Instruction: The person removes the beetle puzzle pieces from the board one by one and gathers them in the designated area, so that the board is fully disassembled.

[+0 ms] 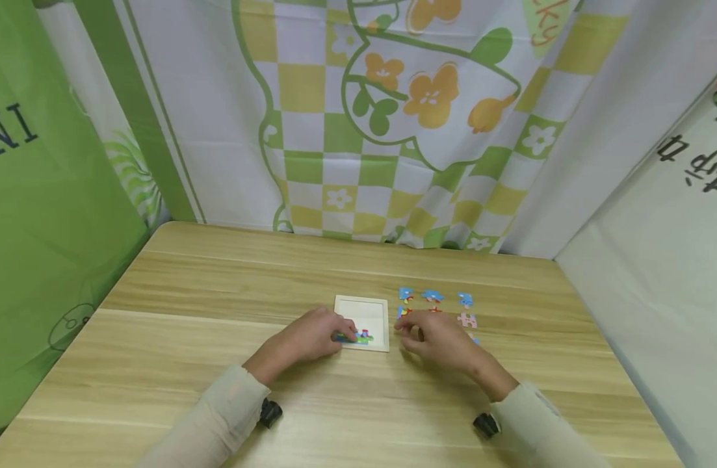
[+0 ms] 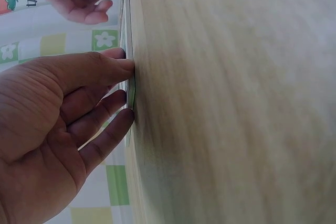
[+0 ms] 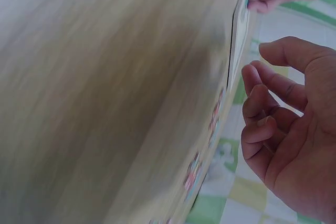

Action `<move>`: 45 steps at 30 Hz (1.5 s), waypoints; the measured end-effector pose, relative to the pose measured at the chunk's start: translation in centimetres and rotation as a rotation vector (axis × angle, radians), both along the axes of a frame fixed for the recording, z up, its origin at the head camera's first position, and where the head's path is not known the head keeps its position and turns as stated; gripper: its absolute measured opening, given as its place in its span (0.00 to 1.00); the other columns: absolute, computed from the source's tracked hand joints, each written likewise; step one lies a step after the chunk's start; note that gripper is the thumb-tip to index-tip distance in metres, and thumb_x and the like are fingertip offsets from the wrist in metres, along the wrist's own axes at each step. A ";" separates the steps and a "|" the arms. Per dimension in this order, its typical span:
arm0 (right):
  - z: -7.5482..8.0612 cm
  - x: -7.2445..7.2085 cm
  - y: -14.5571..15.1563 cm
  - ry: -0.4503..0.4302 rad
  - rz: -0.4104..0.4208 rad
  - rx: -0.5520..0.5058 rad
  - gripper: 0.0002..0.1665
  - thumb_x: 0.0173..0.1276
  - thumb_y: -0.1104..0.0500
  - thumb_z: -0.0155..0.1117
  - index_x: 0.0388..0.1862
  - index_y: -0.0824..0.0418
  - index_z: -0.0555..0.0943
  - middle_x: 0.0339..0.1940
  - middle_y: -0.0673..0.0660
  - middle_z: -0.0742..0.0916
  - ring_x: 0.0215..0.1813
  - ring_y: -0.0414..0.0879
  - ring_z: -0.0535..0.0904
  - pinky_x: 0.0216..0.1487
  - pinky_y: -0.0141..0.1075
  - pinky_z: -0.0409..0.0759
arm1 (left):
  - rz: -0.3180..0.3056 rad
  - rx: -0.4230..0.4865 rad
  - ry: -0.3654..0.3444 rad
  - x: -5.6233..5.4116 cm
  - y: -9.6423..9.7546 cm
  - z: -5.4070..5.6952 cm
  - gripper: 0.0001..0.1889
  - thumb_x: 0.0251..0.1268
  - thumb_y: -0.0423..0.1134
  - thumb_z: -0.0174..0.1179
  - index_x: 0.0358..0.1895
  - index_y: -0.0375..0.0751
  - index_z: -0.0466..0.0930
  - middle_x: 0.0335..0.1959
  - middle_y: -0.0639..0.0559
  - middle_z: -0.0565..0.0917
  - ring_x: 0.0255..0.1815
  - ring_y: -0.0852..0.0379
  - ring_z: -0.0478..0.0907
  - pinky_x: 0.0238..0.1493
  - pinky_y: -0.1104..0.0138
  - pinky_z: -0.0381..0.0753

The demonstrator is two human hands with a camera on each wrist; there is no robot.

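A small square puzzle tray (image 1: 386, 318) with a pale rim lies on the table. Joined green and blue puzzle pieces (image 1: 364, 337) sit along its near side. My left hand (image 1: 314, 333) reaches over the tray's lower left, its fingertips resting on those pieces and partly hiding them. In the left wrist view, the left thumb (image 2: 113, 71) and fingers touch down at the tray's edge. To the right of the tray hovers my right hand (image 1: 443, 341), fingers loosely bent and nothing between them. It covers part of the loose puzzle pieces (image 1: 467, 320).
Loose blue pieces, such as a top-row piece (image 1: 433, 295), lie in rows right of the tray. The wooden table (image 1: 218, 279) meets a patterned curtain (image 1: 346, 130) at the back. Fabric panels stand left and right. A black wrist device (image 1: 270, 413) sits by the left sleeve.
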State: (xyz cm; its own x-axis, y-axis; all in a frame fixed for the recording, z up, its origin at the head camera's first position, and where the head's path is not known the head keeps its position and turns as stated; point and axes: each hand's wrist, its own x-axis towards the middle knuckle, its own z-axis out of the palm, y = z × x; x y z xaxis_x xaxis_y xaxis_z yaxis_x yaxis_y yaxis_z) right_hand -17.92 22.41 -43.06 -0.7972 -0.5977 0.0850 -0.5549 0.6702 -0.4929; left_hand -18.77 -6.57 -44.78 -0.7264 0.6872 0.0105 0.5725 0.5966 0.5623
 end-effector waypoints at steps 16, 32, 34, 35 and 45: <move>-0.2 -0.3 -3.0 0.058 0.104 0.149 0.20 0.68 0.56 0.73 0.56 0.61 0.85 0.45 0.51 0.85 0.35 0.40 0.75 0.39 0.36 0.78 | 0.003 -0.013 0.003 0.0 0.2 0.1 0.14 0.62 0.25 0.66 0.49 0.41 0.91 0.58 0.50 0.86 0.63 0.48 0.79 0.65 0.54 0.76; 0.0 -0.3 -4.4 -0.003 0.085 0.210 0.21 0.69 0.54 0.72 0.58 0.57 0.85 0.46 0.50 0.84 0.35 0.38 0.75 0.33 0.34 0.76 | 0.002 -0.004 0.006 0.1 0.1 0.0 0.15 0.60 0.24 0.66 0.48 0.41 0.91 0.58 0.50 0.86 0.61 0.48 0.81 0.62 0.55 0.79; 0.1 -0.3 -4.6 0.000 0.086 0.215 0.20 0.68 0.54 0.72 0.58 0.57 0.85 0.46 0.50 0.84 0.37 0.39 0.76 0.34 0.34 0.76 | 0.003 -0.002 0.003 0.1 0.1 0.0 0.15 0.60 0.24 0.66 0.49 0.41 0.91 0.58 0.51 0.86 0.61 0.49 0.81 0.61 0.56 0.79; 0.1 -0.3 -4.6 0.004 0.088 0.216 0.20 0.68 0.55 0.72 0.57 0.57 0.85 0.46 0.50 0.84 0.37 0.39 0.76 0.34 0.35 0.76 | 0.005 -0.003 0.000 0.1 0.1 0.0 0.15 0.61 0.24 0.66 0.49 0.41 0.91 0.58 0.51 0.86 0.61 0.49 0.81 0.61 0.56 0.79; 0.0 -0.5 -5.0 0.044 0.087 0.237 0.19 0.66 0.56 0.75 0.54 0.58 0.85 0.45 0.49 0.84 0.43 0.42 0.79 0.40 0.39 0.81 | 0.013 0.001 -0.003 -0.1 0.0 0.0 0.16 0.60 0.24 0.65 0.48 0.42 0.91 0.58 0.50 0.86 0.61 0.50 0.81 0.58 0.58 0.81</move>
State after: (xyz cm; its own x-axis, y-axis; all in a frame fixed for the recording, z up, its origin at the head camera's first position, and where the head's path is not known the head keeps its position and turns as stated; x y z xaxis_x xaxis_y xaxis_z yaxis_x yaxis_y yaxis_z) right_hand -18.43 17.38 -43.03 -0.7406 -0.6712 -0.0323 -0.6330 0.7130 -0.3016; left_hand -18.88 -6.57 -44.76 -0.7356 0.6774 0.0087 0.5627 0.6038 0.5646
